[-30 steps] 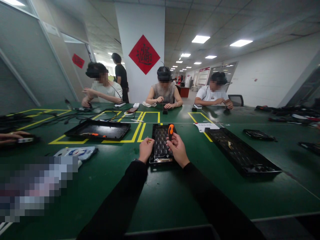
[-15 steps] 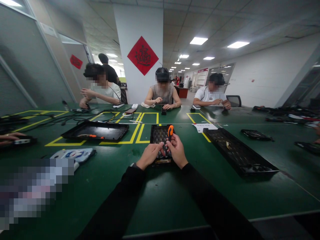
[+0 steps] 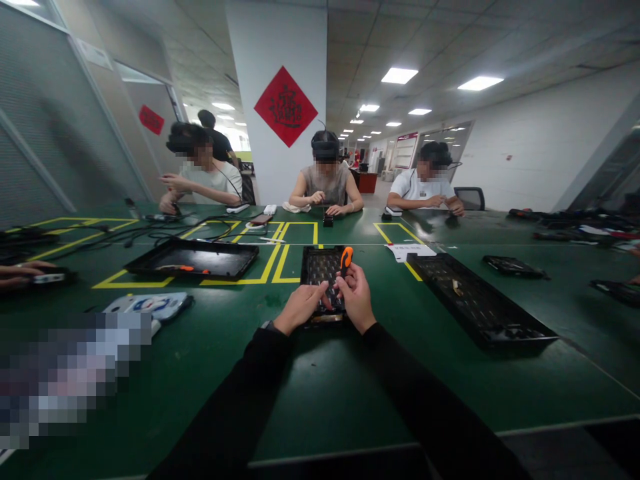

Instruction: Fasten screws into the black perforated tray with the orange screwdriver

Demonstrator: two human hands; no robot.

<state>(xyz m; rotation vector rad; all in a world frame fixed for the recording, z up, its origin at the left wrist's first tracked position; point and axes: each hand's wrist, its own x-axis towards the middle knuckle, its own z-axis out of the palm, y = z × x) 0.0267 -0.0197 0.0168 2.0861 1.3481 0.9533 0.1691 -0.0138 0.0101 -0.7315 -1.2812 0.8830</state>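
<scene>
My right hand [image 3: 356, 295] is closed around a tool with an orange-and-black handle [image 3: 346, 259], its rounded end pointing up. The tool's lower end is hidden by my fingers. Close beside it, my left hand [image 3: 306, 303] has its thumb and fingers pressed together; whether a small part sits between them I cannot make out. Both hands are over a small black tray [image 3: 311, 261] with rows of small pieces or slots in it, lying in front of me.
On the left lies a wide black tray [image 3: 235, 257] holding orange-coloured items. A long black tray [image 3: 525, 330] stands to the right, beside a white paper [image 3: 410, 252]. A phone-like light blue object [image 3: 170, 305] lies at left. Cables [image 3: 150, 233] run across the far left; several people sit around the table.
The orange handle and my right hand have shifted slightly to the right, a little away from my left hand. The tool stays in my right hand.
</scene>
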